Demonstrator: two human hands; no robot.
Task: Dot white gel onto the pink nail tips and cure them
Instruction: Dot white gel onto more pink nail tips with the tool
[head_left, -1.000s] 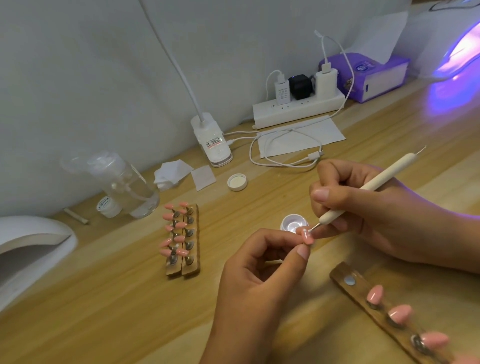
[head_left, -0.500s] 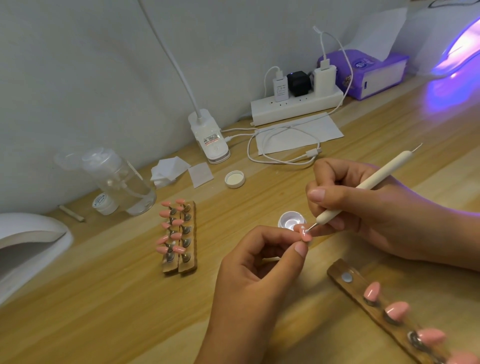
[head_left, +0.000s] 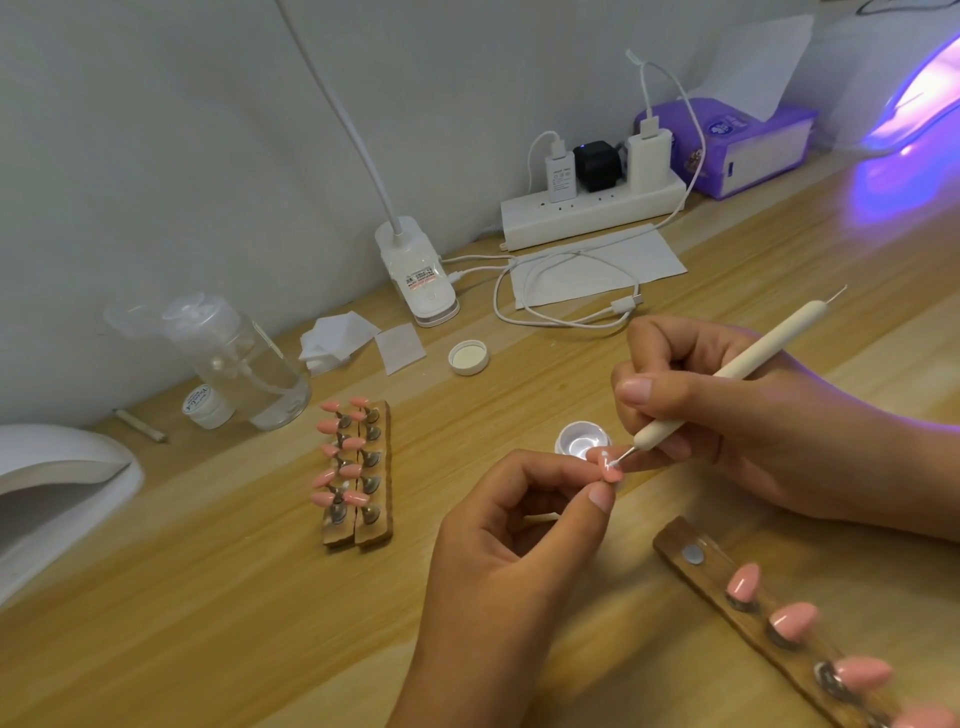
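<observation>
From the head camera, your left hand (head_left: 519, 540) rises from the near edge of the wooden table (head_left: 208, 597), wrist low and knuckles turned to the left. Its fingers are curled in, and thumb and forefinger pinch one pink nail tip (head_left: 609, 466) at the top of the hand, just near of the small open gel pot (head_left: 581, 439).

Your right hand (head_left: 727, 415) comes in from the right edge with the forearm lying across the table. It grips the white dotting tool (head_left: 727, 371) like a pen, thumb on top and the other fingers folded beneath. The tool's shaft slants up and away to the far right, and its fine metal point touches the face of the pinched nail tip, where a small white mark shows.

More pink tips sit on a long wooden holder (head_left: 675, 540) at the near right, below your right wrist. Others stand on a pair of wooden strips (head_left: 374, 535) left of your hands. A curing lamp (head_left: 924, 98) glows purple at the far right corner, and a second white lamp (head_left: 57, 467) sits at the left edge.
</observation>
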